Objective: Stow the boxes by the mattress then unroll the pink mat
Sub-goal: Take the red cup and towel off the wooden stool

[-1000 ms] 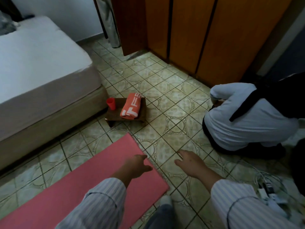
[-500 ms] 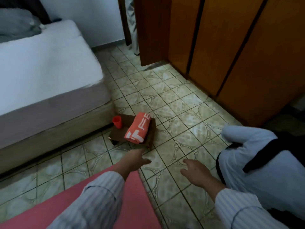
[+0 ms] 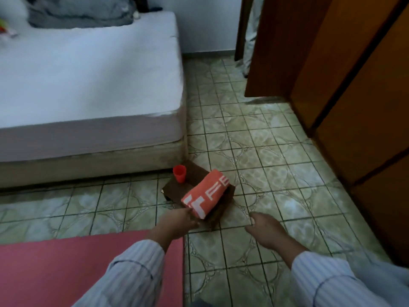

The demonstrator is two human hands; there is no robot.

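Observation:
A low dark box (image 3: 194,179) stands on the tiled floor at the corner of the mattress (image 3: 88,85). On it are a small red cup (image 3: 179,173) and a rolled orange towel (image 3: 207,192) with white letters. My left hand (image 3: 177,222) touches the box's near edge just below the towel's end, thumb above and fingers curled; its grip is unclear. My right hand (image 3: 264,231) hovers over the floor to the right of the box, fingers apart and holding nothing. The pink mat (image 3: 88,269) lies flat at lower left, under my left forearm.
Wooden wardrobe doors (image 3: 354,107) run along the right side. The bed base (image 3: 88,160) borders the floor on the left, with a grey blanket (image 3: 77,12) at the mattress's far end. Bare floor tiles (image 3: 254,140) lie between bed and wardrobe.
The view has swung forward and left, and the person in white on the right has left the frame. Both my hands have moved forward; the left one now reaches the box's near edge.

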